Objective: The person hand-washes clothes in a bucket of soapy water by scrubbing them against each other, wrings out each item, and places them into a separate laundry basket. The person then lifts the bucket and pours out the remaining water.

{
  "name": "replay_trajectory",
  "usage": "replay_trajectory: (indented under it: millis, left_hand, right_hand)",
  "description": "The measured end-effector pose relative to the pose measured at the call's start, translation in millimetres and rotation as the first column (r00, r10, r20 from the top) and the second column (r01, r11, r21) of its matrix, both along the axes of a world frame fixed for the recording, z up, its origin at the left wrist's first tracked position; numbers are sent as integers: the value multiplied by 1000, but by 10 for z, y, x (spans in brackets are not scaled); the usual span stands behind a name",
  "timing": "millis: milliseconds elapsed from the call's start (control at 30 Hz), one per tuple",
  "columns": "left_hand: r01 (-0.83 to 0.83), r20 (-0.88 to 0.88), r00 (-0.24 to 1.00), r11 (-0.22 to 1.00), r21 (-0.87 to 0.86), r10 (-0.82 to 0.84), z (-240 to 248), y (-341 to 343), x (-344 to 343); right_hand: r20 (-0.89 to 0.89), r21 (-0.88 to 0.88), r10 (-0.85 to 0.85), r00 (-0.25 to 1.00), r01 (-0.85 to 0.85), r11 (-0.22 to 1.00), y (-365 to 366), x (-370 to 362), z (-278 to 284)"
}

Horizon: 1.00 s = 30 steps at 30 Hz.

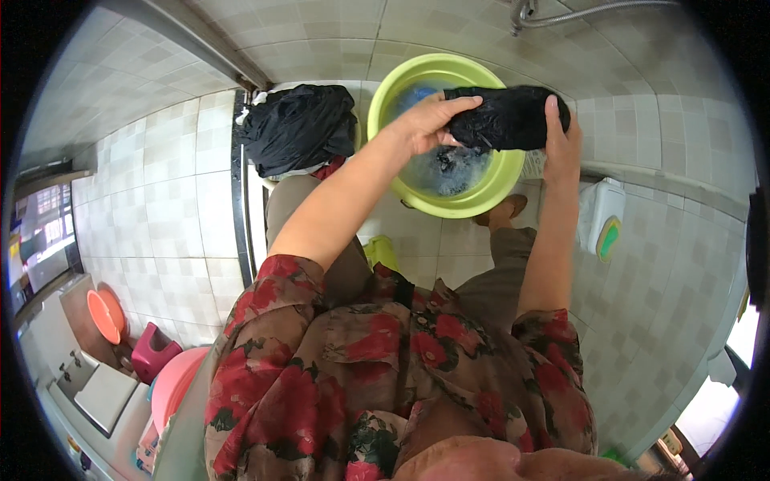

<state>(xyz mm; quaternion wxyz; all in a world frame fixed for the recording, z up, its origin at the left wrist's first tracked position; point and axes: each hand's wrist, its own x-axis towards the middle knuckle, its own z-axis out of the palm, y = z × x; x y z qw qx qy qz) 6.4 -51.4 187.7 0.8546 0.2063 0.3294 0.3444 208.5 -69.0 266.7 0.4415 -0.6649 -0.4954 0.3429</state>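
My left hand (pixel 429 120) grips one end of a wet black cloth (pixel 509 119), and my right hand (pixel 560 140) grips its other end. The cloth is stretched between them above a lime-green basin (pixel 385 96) that stands on the tiled floor. The basin holds soapy water with more dark and blue laundry (pixel 445 168) in it. My forearms reach out from red-flowered sleeves at the bottom of the view.
A heap of black clothing (pixel 298 127) lies left of the basin. A white detergent bottle (pixel 603 216) stands on the right by the wall. A pink basin (pixel 172 385), an orange bowl (pixel 107 314) and a magenta scoop (pixel 152 353) sit at the lower left. A hose (pixel 577 11) runs at the top.
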Motion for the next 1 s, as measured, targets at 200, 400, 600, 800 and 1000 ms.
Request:
replay_trajectory:
  millis: [200, 400, 600, 800, 1000]
  left_hand:
    - [33, -628, 740, 920, 391, 241, 750, 155, -1219]
    - [152, -920, 67, 908, 391, 386, 462, 137, -2547]
    - [503, -818, -504, 864, -17, 277, -906, -449, -2559]
    - [510, -832, -414, 851, 124, 370, -1184, -544, -2417]
    - [561, -751, -163, 686, 464, 640, -1051, -701, -2582]
  right_hand:
    - [-6, 176, 159, 987, -156, 972, 210, -876, 387]
    - [-383, -391, 253, 888, -404, 827, 301, -1913, -185]
    - [461, -361, 710, 533, -618, 698, -26, -1842, -1113]
    - [343, -307, 684, 644, -612, 729, -138, -1141, -1283]
    - [27, -465, 541, 841, -468, 751, -282, -776, -1119]
